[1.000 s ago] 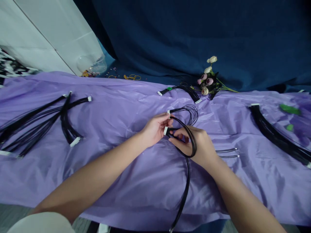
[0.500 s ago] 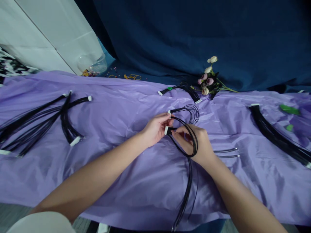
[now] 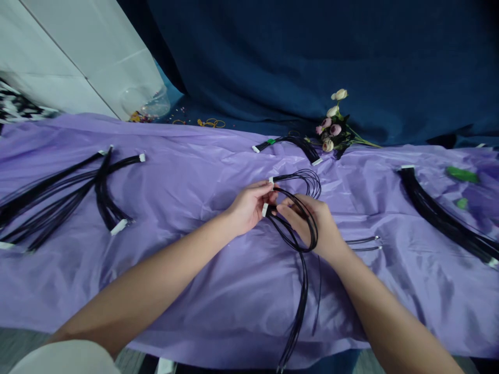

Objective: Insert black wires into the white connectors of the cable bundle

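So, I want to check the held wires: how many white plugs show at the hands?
2: the upper plug at the left hand, and the lower plug between that hand and the right hand. The hands may hide more.

dark blue curtain (image 3: 273, 57), pale panels (image 3: 105, 41) at left, purple-draped table (image 3: 187, 161), grey floor (image 3: 15, 343)

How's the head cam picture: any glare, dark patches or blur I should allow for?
Head view: pale sheen on folds of the purple cloth; head view: the blue curtain darkens to near black at upper right; head view: the green item at right looks smeared, and strands of the dangling black wires are hard to separate.
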Demonstrator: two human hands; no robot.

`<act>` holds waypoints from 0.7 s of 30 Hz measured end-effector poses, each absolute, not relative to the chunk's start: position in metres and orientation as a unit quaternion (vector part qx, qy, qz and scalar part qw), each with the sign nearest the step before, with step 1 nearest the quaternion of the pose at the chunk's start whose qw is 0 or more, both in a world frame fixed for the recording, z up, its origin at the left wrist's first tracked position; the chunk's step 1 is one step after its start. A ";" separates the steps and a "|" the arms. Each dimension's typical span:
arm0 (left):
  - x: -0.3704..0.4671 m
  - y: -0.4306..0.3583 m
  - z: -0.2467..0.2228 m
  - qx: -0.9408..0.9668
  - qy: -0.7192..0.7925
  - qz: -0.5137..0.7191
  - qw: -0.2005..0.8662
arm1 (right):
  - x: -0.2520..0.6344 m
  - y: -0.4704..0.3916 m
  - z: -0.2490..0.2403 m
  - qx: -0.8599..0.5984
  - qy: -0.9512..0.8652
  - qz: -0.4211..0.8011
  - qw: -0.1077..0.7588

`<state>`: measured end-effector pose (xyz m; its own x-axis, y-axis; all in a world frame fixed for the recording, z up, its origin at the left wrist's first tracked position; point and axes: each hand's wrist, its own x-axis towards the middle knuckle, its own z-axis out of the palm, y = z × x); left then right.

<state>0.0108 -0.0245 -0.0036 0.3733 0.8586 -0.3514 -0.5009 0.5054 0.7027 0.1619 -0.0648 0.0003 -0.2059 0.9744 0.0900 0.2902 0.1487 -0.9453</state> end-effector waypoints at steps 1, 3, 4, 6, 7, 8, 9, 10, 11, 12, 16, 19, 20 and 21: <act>0.011 -0.025 -0.003 0.251 0.355 0.428 0.792 | 0.162 -0.064 0.002 -0.480 -0.595 0.497 0.410; 0.011 -0.025 -0.003 0.254 0.344 0.427 0.797 | 0.164 -0.061 0.007 -0.460 -0.468 0.625 0.422; 0.011 -0.025 -0.003 0.253 0.338 0.428 0.800 | 0.166 -0.060 0.010 -0.452 -0.406 0.669 0.428; 0.011 -0.025 -0.003 0.244 0.329 0.432 0.804 | 0.170 -0.058 0.017 -0.443 -0.305 0.714 0.448; 0.010 -0.024 -0.004 0.237 0.326 0.434 0.806 | 0.172 -0.057 0.020 -0.442 -0.266 0.722 0.461; 0.010 -0.024 -0.004 0.230 0.324 0.436 0.808 | 0.175 -0.056 0.023 -0.441 -0.233 0.727 0.472; 0.010 -0.023 -0.004 0.224 0.321 0.437 0.810 | 0.177 -0.056 0.026 -0.438 -0.205 0.731 0.481; 0.009 -0.023 -0.004 0.219 0.317 0.438 0.812 | 0.179 -0.055 0.028 -0.433 -0.183 0.735 0.488; 0.009 -0.022 -0.004 0.216 0.313 0.438 0.814 | 0.181 -0.055 0.029 -0.428 -0.171 0.738 0.494; 0.009 -0.022 -0.004 0.214 0.309 0.437 0.817 | 0.183 -0.055 0.030 -0.423 -0.166 0.736 0.501; 0.009 -0.022 -0.002 0.209 0.300 0.433 0.824 | 0.189 -0.053 0.026 -0.417 -0.186 0.712 0.533; 0.009 -0.023 0.000 0.198 0.301 0.429 0.829 | 0.193 -0.052 0.019 -0.408 -0.227 0.689 0.554; 0.010 -0.023 0.001 0.193 0.301 0.428 0.830 | 0.194 -0.051 0.016 -0.406 -0.245 0.677 0.563; 0.010 -0.023 0.001 0.188 0.301 0.427 0.832 | 0.195 -0.051 0.014 -0.407 -0.270 0.658 0.574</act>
<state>0.0098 -0.0234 0.0011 0.4551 0.8229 -0.3401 -0.5970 0.5654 0.5691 0.1952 -0.0509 0.0137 -0.0109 0.9741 -0.2257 -0.5355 -0.1963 -0.8214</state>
